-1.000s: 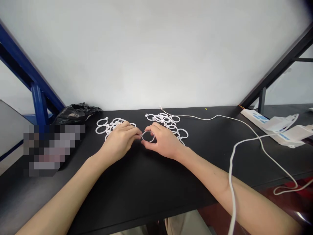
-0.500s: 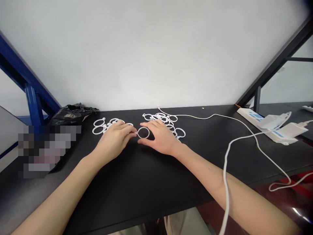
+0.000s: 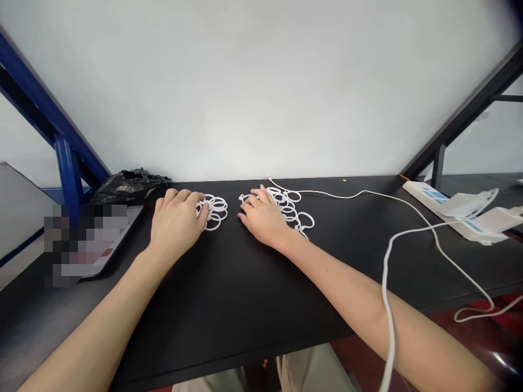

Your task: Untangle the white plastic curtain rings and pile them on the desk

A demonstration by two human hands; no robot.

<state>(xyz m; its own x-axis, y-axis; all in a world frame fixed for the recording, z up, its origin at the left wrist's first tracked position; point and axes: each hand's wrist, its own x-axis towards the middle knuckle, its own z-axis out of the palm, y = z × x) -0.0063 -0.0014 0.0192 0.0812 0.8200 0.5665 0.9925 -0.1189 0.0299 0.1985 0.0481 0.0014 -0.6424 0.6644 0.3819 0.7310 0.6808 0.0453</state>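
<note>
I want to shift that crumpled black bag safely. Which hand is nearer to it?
Left. The left hand is in front and to the right of the black bag; the right hand is farther right, at the right-hand pile of white rings.

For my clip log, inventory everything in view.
Thin plastic rings: two heaps, uncountable, white, centre back
Crumpled plastic bag: one, black, back left
Flat pixelated slab: one, grey, black edge, left
Plastic power strip: one, white, right
Boxy plastic adapters: two, white, on power strip
Thin cables: two, white, centre to right
Flat tabletop: one, black, centre
Angled metal frames: two, blue left, black right
Wall: one, white, behind
Floor: one, red, lower right
Trousers: one pair, beige, bottom
Left hand: one, over left heap
Right hand: one, over right heap
</note>
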